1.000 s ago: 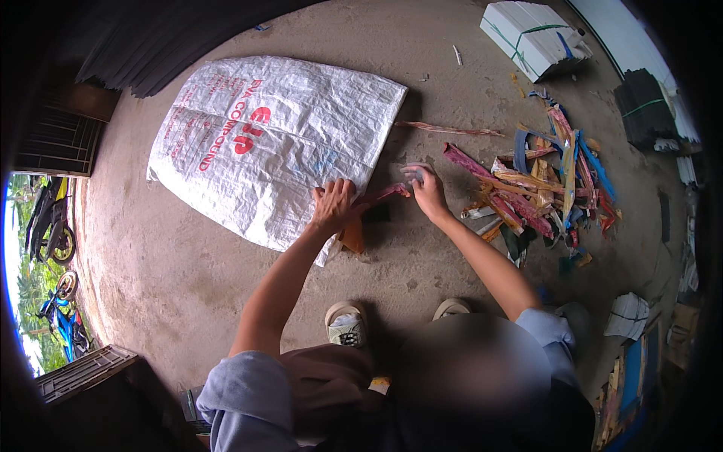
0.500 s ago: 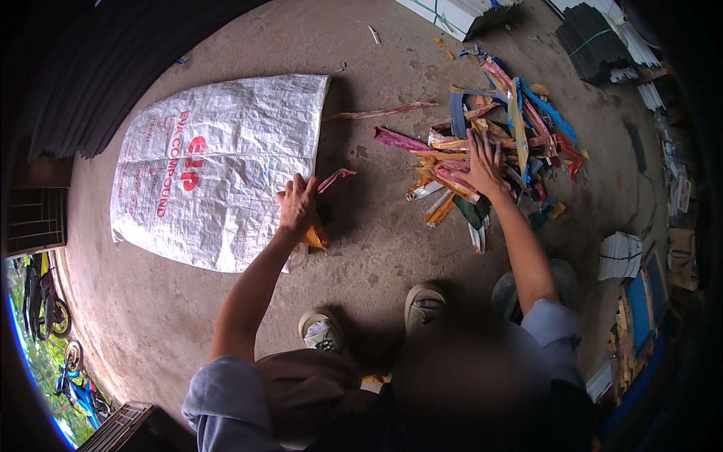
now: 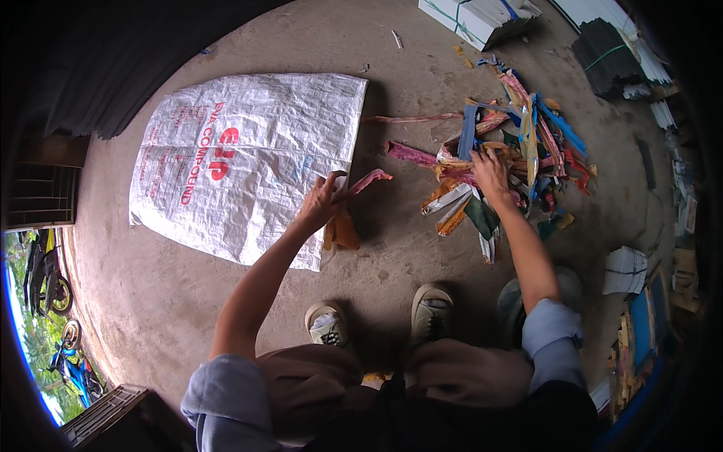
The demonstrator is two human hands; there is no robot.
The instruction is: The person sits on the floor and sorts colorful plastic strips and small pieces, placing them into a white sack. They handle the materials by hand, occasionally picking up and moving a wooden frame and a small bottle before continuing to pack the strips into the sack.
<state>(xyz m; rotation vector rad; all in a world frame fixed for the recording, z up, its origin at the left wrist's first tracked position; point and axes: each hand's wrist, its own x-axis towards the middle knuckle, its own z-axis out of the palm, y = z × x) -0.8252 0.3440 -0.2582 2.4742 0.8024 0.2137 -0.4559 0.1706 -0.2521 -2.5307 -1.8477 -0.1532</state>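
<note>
Your right hand (image 3: 493, 181) has half-curled, scraps (image 3: 532, 162) within grasp.
Left hand (image 3: 317, 204) bent, sack (image 3: 248, 169) edge under its fingertips; both holds unclear.

Sack (image 3: 256, 128): interior hidden. Pink strip (image 3: 370, 178): inner end obscured at left hand (image 3: 319, 202). Right hand (image 3: 491, 177): grip on scrap pile (image 3: 550, 139) indeterminable. White bound stack (image 3: 468, 19) — cut by upper edge. Dark sheets (image 3: 98, 94) — outer ends lost in shadowed rim.
</note>
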